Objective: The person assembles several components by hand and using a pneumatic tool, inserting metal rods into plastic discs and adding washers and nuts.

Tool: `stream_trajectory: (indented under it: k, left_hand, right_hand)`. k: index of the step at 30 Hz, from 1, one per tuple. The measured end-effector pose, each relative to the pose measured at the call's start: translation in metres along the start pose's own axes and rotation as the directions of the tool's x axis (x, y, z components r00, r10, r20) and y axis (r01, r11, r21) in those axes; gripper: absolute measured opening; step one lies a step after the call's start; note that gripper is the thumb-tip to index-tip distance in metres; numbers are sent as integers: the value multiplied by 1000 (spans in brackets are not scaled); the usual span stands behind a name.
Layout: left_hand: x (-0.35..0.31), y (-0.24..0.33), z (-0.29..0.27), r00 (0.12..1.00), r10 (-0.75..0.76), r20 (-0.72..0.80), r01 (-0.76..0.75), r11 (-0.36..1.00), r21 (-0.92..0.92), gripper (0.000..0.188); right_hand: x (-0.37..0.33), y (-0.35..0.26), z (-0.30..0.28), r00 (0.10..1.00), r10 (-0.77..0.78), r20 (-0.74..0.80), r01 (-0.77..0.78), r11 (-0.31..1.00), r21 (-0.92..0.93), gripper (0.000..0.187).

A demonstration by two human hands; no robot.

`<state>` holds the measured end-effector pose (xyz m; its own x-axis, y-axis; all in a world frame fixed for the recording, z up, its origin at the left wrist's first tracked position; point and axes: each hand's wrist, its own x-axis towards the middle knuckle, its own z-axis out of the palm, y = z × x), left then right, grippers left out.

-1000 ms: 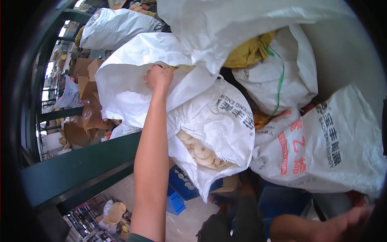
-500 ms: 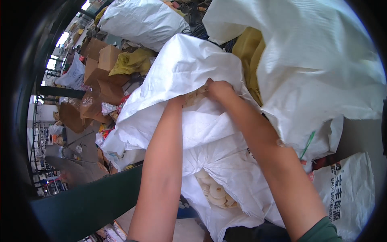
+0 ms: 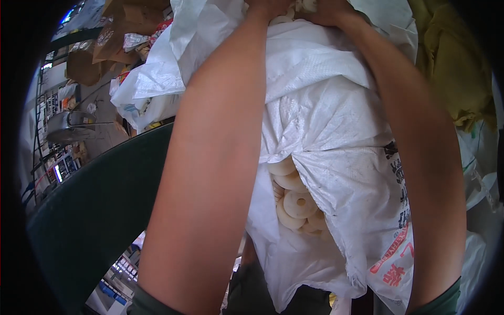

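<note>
Both my arms reach forward to the white woven sack (image 3: 325, 58), which stands upright in front of me. My left hand (image 3: 269, 7) and my right hand (image 3: 328, 11) are at its mouth, at the top edge of the view, partly cut off. Between them show some pale cream pieces (image 3: 305, 6). I cannot make out whether the fingers grip these or the sack cloth. Nearer to me, below the hands, a gathered white sack (image 3: 341, 152) gapes at a slit. Through the slit show several round cream discs (image 3: 301, 203), one with a small centre hole.
A dark green curved bar (image 3: 100, 210) runs along the left. Beyond it lie cardboard boxes (image 3: 123, 31), a plastic bag (image 3: 157, 81) and a grey metal object (image 3: 68, 126) on the floor. A yellowish-brown sack (image 3: 454, 63) stands at the right.
My view has shifted nearer and lower, so the hands now sit at the top edge. The sack's mouth flap no longer hangs over them, and the disc-filled slit appears larger.
</note>
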<state>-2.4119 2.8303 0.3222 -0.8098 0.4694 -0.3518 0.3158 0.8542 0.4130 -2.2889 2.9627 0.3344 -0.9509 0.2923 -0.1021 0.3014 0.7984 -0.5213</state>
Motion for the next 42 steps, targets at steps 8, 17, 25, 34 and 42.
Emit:
stream_trajectory:
  k: [8,17,25,34,42]
  left_hand:
    - [10,-48,18,987,107,116,12,682,-732,57]
    - [-74,31,-43,937,122,-329,-207,949,-237,46]
    - [-193,121,-159,934,-186,-306,-320,-51,-946,39]
    - [-505,43,-169,817,175,-549,-538,573,-618,48]
    - [-624,-203,-70,840,-531,-110,19,232,-972,31]
  right_hand:
    - [7,-30,23,985,173,28,-156,798,582,54]
    - [1,-78,-2,912,346,-218,35,465,884,38]
    - [-70,-192,-133,854,423,-304,258,164,952,33]
    - [-390,-336,-148,798,458,-391,84,558,826,38]
    - [-481,-443,112,821,571,-6,-225,333,916,32]
